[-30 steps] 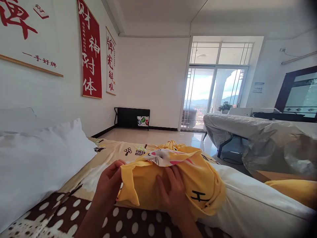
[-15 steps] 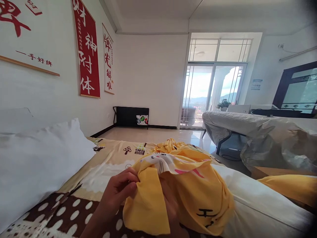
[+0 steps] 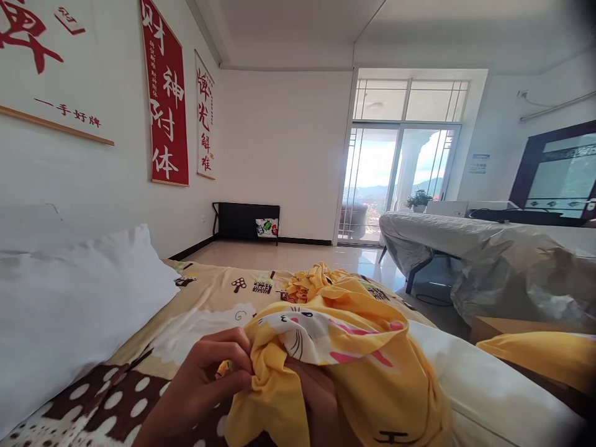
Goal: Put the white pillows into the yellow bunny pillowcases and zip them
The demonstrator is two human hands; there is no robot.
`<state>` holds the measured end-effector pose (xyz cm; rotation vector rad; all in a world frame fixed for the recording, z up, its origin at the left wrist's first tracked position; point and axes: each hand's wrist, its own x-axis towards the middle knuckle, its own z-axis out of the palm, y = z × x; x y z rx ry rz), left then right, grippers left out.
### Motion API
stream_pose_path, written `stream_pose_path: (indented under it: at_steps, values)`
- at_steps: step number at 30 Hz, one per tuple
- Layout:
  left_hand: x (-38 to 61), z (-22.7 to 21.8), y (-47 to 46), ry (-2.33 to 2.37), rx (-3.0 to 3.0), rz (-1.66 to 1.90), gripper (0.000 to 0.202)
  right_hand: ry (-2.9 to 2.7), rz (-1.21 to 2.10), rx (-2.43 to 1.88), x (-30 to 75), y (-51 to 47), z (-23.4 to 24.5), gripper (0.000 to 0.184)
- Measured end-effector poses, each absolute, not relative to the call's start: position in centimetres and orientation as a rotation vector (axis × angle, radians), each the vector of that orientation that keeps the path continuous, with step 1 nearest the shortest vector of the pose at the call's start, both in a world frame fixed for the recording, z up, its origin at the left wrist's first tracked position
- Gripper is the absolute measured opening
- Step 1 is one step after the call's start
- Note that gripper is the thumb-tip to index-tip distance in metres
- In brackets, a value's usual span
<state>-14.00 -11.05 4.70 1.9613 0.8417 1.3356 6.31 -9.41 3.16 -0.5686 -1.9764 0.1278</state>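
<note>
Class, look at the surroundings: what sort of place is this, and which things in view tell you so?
Probably a bedroom or similar indoor sleeping space: a white pillow, a patterned blanket and a red scroll on the wall suggest it.

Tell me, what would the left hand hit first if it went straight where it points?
The yellow cloth that the left hand is pinching; what lies behind its folds is unclear.
</note>
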Motion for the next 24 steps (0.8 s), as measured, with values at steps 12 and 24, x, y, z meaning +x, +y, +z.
stream_pose_path:
  at_steps: [12, 24]
  values:
    - [-10.5, 3.7, -9.1, 1.037, 2.039, 1.900, 0.015, -2.047, 0.441, -0.402, 5.9, -8.4, 2.8, 0.018]
    - [-11.4, 3.8, -11.0, 0.871, 2.332, 1.634, 0.033, -1.690, 0.594, -0.448, 5.5, -7.6, 1.6, 0.010]
